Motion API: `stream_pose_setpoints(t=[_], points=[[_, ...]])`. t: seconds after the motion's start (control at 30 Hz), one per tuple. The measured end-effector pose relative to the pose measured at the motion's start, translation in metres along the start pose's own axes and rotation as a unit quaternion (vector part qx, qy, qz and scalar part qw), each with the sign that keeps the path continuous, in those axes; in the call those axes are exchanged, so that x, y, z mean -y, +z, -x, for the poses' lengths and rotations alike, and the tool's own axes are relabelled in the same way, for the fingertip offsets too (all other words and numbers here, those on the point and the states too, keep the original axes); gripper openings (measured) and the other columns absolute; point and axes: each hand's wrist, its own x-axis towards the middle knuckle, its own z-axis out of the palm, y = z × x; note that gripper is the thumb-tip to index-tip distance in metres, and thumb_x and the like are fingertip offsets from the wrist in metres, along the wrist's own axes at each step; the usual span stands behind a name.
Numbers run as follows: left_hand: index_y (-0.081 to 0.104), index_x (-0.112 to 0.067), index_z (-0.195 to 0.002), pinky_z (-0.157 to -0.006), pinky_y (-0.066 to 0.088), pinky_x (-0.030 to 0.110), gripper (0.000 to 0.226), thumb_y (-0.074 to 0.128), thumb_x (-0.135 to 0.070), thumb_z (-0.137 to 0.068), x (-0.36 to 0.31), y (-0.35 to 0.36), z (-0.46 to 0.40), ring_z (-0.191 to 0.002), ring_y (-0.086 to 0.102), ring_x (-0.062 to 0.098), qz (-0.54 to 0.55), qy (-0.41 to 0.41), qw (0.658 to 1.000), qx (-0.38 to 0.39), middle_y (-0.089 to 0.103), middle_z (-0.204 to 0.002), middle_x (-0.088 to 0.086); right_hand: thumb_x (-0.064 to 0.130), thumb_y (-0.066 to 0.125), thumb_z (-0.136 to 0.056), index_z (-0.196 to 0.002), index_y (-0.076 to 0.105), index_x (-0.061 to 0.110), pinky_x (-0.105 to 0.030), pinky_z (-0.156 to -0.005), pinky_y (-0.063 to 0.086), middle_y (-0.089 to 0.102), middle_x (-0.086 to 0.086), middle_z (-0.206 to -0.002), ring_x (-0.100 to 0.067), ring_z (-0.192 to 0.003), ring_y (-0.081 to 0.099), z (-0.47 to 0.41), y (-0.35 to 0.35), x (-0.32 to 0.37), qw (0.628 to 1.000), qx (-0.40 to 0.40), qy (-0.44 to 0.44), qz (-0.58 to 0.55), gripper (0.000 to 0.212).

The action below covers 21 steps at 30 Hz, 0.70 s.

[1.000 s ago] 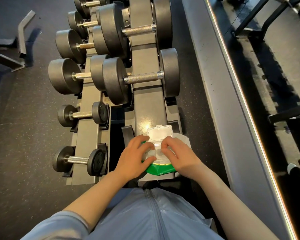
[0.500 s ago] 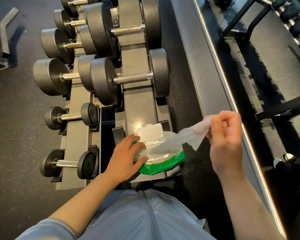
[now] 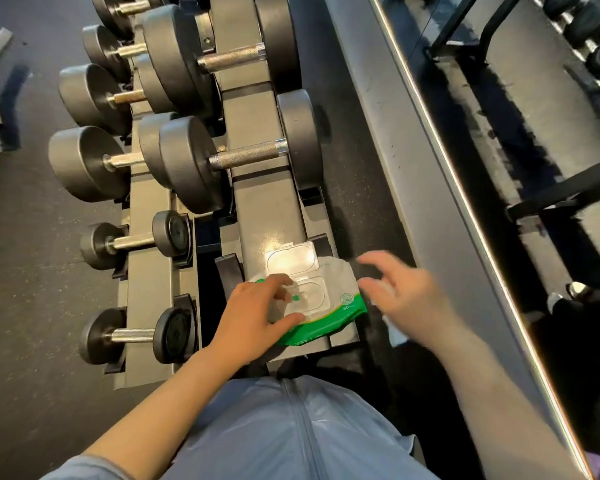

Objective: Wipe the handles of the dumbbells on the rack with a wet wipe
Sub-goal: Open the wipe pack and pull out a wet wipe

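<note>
Lowered beside the wipes pack (image 3: 329,306), right hand (image 3: 407,299) holds the wet wipe (image 3: 395,332) — left hand's (image 3: 253,318) grip clasps the pack.

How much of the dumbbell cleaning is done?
Just the start. The wipes pack sits on the rack with its lid flipped open, left hand holding it. A wipe shows under the blurred right hand. No dumbbell handle is being wiped yet; all remain.
</note>
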Motion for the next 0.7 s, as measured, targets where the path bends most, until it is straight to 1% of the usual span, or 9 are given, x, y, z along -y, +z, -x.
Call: stream_pose_setpoints(t=[0.03,0.1,0.17,0.27,0.33,0.4,0.47,0.6,0.7], points=[[0.049,-0.032,-0.111,-0.087,0.04,0.03,0.046,0.065,-0.055,-0.075,0.0,0.002,0.0,-0.09,0.06,0.008,0.015,-0.004,1.0,0.011,0.065,-0.095,-0.017,0.041,0.043,-0.096,-0.127,0.053,0.037,-0.036,-0.072,0.052,0.065,0.006,-0.085,-0.018,-0.081,0.063,-0.002,0.021,-0.006,0.998,0.006,-0.036,0.053,0.033],[0.045,-0.034,-0.104,-0.079,0.045,0.029,0.036,0.072,-0.035,-0.08,-0.001,0.006,0.002,-0.087,0.061,0.007,0.03,-0.023,0.999,0.019,0.066,-0.094,-0.015,0.045,0.039,-0.096,-0.126,0.06,0.031,-0.039,-0.07,0.055,0.07,-0.004,-0.086,-0.025,-0.08,0.066,-0.004,0.056,-0.02,0.987,-0.021,-0.096,0.126,0.04],[0.049,-0.029,-0.101,-0.072,0.046,0.03,0.029,0.071,-0.021,-0.084,-0.003,0.011,0.003,-0.083,0.061,0.01,0.023,-0.046,0.999,-0.002,0.066,-0.089,-0.011,0.043,0.042,-0.093,-0.118,0.066,0.026,-0.037,-0.065,0.055,0.071,-0.003,-0.08,-0.023,-0.074,0.066,-0.008,0.07,-0.032,0.99,-0.053,-0.092,0.094,0.039],[0.059,-0.021,-0.101,-0.068,0.047,0.028,0.021,0.07,-0.018,-0.083,-0.006,0.016,-0.002,-0.076,0.062,0.013,-0.006,-0.061,0.997,-0.036,0.066,-0.083,-0.01,0.036,0.049,-0.09,-0.105,0.07,0.02,-0.028,-0.046,0.052,0.069,0.0,-0.067,-0.016,-0.055,0.063,-0.014,0.077,-0.042,0.979,-0.112,-0.151,0.082,0.03],[0.065,-0.018,-0.097,-0.07,0.051,0.032,0.013,0.064,-0.017,-0.084,-0.006,0.019,-0.007,-0.077,0.064,0.019,-0.053,0.013,0.998,-0.031,0.069,-0.084,-0.006,0.037,0.048,-0.091,-0.104,0.07,0.019,-0.025,-0.042,0.05,0.067,0.0,-0.065,-0.014,-0.051,0.061,-0.016,0.08,-0.046,0.971,-0.127,-0.174,0.102,0.031],[0.07,-0.012,-0.091,-0.07,0.053,0.034,0.019,0.053,-0.014,-0.082,-0.003,0.021,-0.011,-0.08,0.065,0.025,-0.093,0.117,0.989,-0.015,0.072,-0.09,0.002,0.038,0.045,-0.092,-0.104,0.07,0.018,-0.027,-0.042,0.052,0.068,-0.001,-0.067,-0.016,-0.051,0.062,-0.017,0.083,-0.048,0.969,-0.14,-0.177,0.1,0.034],[0.074,-0.008,-0.09,-0.072,0.053,0.031,0.027,0.05,-0.014,-0.079,0.003,0.023,-0.013,-0.084,0.068,0.025,-0.13,0.19,0.973,-0.008,0.073,-0.099,0.006,0.039,0.044,-0.091,-0.105,0.07,0.018,-0.028,-0.044,0.053,0.069,-0.001,-0.067,-0.016,-0.052,0.063,-0.017,0.085,-0.048,0.969,-0.153,-0.172,0.089,0.036],[0.075,-0.008,-0.101,-0.075,0.055,0.03,0.036,0.046,-0.017,-0.08,0.009,0.019,-0.014,-0.09,0.07,0.024,-0.202,0.228,0.951,0.047,0.072,-0.108,0.006,0.038,0.044,-0.091,-0.107,0.07,0.017,-0.027,-0.044,0.054,0.068,-0.001,-0.067,-0.015,-0.052,0.062,-0.017,0.09,-0.05,0.969,-0.161,-0.172,0.073,0.037],[0.072,-0.006,-0.108,-0.081,0.055,0.032,0.039,0.045,-0.011,-0.079,0.006,0.011,-0.018,-0.095,0.068,0.027,-0.19,0.232,0.948,0.102,0.07,-0.114,0.007,0.038,0.044,-0.092,-0.107,0.07,0.016,-0.028,-0.044,0.053,0.069,-0.001,-0.068,-0.015,-0.052,0.062,-0.017,0.092,-0.052,0.968,-0.16,-0.179,0.069,0.037]])
